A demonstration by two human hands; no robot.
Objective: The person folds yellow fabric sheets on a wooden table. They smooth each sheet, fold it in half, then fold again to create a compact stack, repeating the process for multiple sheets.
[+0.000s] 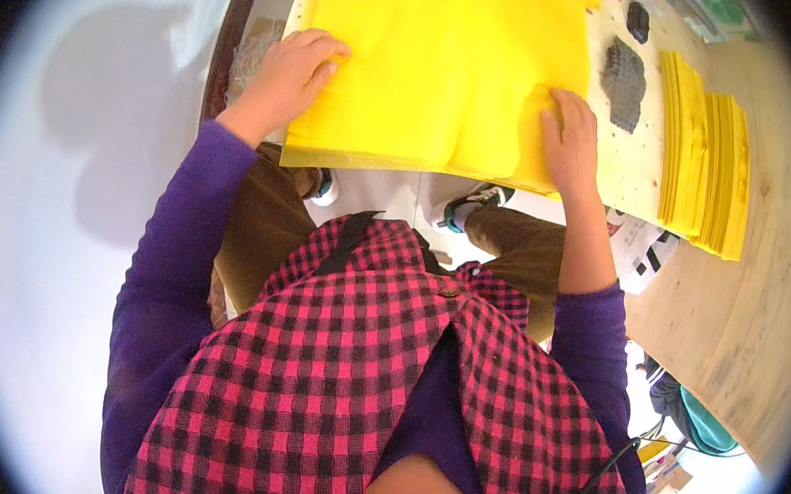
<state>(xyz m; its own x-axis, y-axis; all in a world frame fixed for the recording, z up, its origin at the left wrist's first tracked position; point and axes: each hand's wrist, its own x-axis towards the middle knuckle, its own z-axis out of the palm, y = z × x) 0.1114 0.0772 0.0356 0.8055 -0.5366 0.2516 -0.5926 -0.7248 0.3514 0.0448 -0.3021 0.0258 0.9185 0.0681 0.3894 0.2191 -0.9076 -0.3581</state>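
A wide sheet of yellow cloth (437,74) lies spread over the pale wooden tabletop, its near edge hanging slightly over the front. It seems to lie on further yellow layers, seen along that edge. My left hand (290,76) is at the cloth's left side, with fingers bent and thumb close to them on the fabric. At the right side, my right hand (571,138) has its fingertips and thumb drawn together on the cloth, near a soft crease. Both hands look closed on the fabric, though the fingertips are partly hidden.
To the right stand neat stacks of folded yellow cloth (713,170) on a wooden board. A grey textured pad (624,84) and a small black object (637,22) lie beside the sheet. Past the left table edge is a white wall (76,175). My shoes (478,202) show below.
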